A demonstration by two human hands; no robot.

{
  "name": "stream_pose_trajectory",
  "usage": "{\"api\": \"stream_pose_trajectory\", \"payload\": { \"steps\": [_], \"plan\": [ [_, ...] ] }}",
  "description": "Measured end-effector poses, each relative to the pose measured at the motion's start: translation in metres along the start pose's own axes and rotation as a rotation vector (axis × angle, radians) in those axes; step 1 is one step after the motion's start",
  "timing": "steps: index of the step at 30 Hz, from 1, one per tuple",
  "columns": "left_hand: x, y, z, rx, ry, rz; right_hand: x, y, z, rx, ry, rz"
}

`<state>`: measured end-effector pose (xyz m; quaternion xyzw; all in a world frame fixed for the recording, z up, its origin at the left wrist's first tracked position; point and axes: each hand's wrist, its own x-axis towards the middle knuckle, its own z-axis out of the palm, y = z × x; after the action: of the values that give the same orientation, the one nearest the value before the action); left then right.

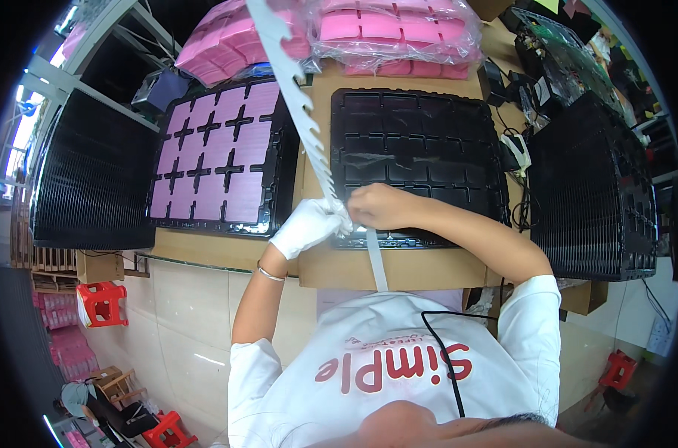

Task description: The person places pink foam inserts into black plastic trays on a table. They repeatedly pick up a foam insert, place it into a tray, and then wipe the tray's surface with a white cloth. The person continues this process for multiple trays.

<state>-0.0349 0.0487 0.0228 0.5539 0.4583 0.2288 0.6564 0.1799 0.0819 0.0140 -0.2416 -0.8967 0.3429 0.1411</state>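
My left hand (313, 226), in a white glove, is closed, fingers pinched on a long white strip (298, 97). One edge of the strip looks jagged like saw teeth; it runs up past the top of the picture. My bare right hand (378, 206) is closed right beside the gloved fingertips; what its fingers pinch is hidden. A narrower pale band (376, 261) hangs from under the hands toward my shirt. Both hands are over the near left part of a black compartment tray (421, 138) with shiny clear film in places.
At left lies a black tray with pink sheets (212, 153) between cross-shaped ribs. Tall stacks of black trays stand at far left (92, 172) and far right (578, 187). Bagged pink packs (398, 30) sit at the back. Cables (522, 194) lie right of the middle tray.
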Motion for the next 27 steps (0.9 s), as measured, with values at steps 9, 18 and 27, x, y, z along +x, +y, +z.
{"api": "stream_pose_trajectory", "payload": {
  "steps": [9, 18, 27],
  "plan": [
    [-0.002, -0.008, -0.003, -0.067, 0.032, 0.071, -0.017, 0.0, -0.005, 0.117, 0.064, -0.158],
    [-0.003, -0.005, -0.001, -0.12, 0.03, 0.027, -0.037, 0.001, -0.002, -0.205, 0.096, -0.292],
    [-0.004, -0.002, 0.001, -0.102, 0.044, 0.024, -0.038, 0.001, -0.005, -0.271, 0.052, -0.367]
  ]
}}
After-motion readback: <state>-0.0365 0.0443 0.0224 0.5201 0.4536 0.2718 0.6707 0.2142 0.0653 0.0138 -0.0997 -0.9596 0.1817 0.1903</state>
